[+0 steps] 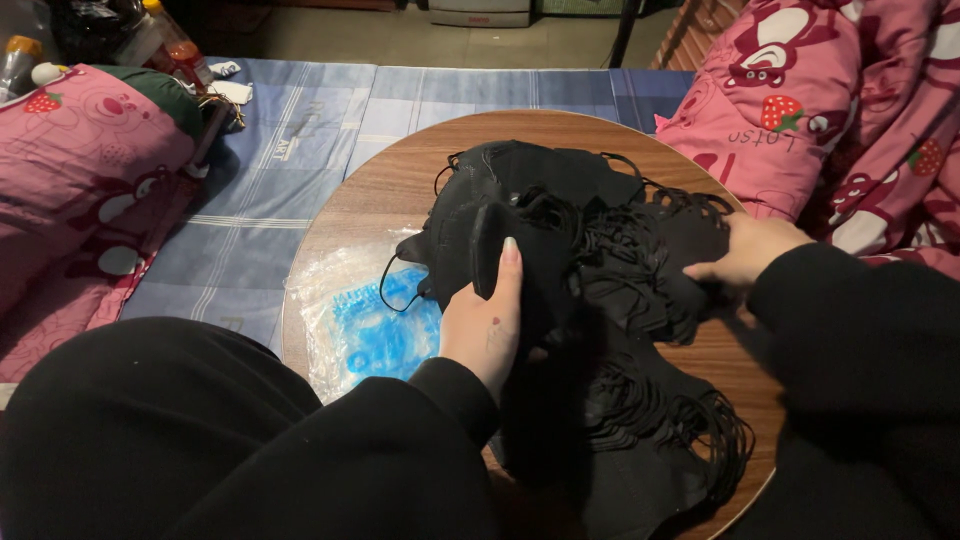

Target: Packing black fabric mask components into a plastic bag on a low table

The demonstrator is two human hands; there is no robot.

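left hand (482,322) grips a stack of black masks (520,250) upright over round wooden table (380,190), keeping them aligned; right hand (745,250) rests flat on loose mask pile (650,270), steadying it beside plastic bags (370,320).

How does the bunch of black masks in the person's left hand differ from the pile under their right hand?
The stack of masks in the left hand is lifted and gripped together; the loose pile under the right hand lies spread on the round wooden table. The stack looks neat, the pile tangled with ear loops. Both are black.
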